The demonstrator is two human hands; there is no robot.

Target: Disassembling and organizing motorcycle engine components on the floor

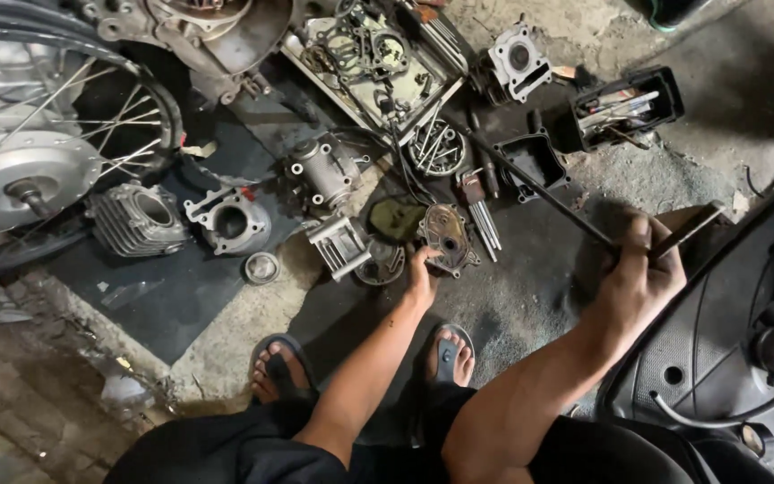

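My left hand [422, 276] reaches down to the floor and grips the lower edge of a small metal engine cover [446, 237] lying among loose parts. My right hand [640, 272] is closed around a long dark rod-shaped tool [539, 189] that slants up and to the left over the floor. Both forearms stretch out from my knees. My two feet in sandals [279, 367] rest on the concrete below the hands.
A spoked wheel with its hub [20, 170] fills the left. Finned cylinders [136, 218], a cylinder block [230, 221] and a small ring [262, 267] lie on a dark mat. A tray of engine parts [374, 63], black tool boxes [624, 108] and a scooter panel [727, 358] surround me.
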